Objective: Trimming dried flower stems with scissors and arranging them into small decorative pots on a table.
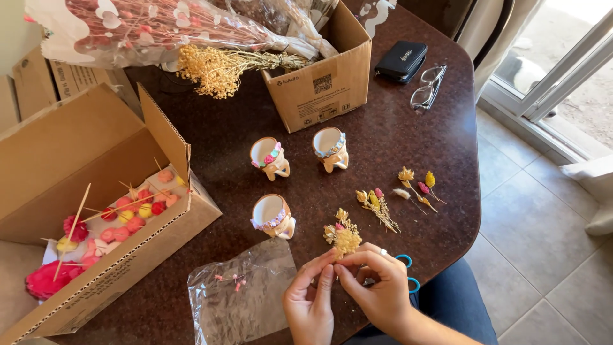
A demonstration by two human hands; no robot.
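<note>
My left hand (311, 299) and my right hand (378, 287) meet at the table's near edge, fingertips pinched together on the stems of a small bunch of dried yellow flowers (343, 236). Blue-handled scissors (408, 271) lie partly hidden under my right hand. Three small cream pots with flower bands stand beyond: one close (272, 216), two farther back (269, 158) (331, 149). Two loose dried sprig bunches (378, 206) (418, 185) lie to the right.
A crumpled clear plastic bag (241, 293) lies left of my hands. A long open cardboard box (121, 220) holds red, pink and yellow blooms on sticks. At the back stand a smaller box (322, 76), wrapped bouquets (147, 29), a black case (401, 60) and glasses (428, 87).
</note>
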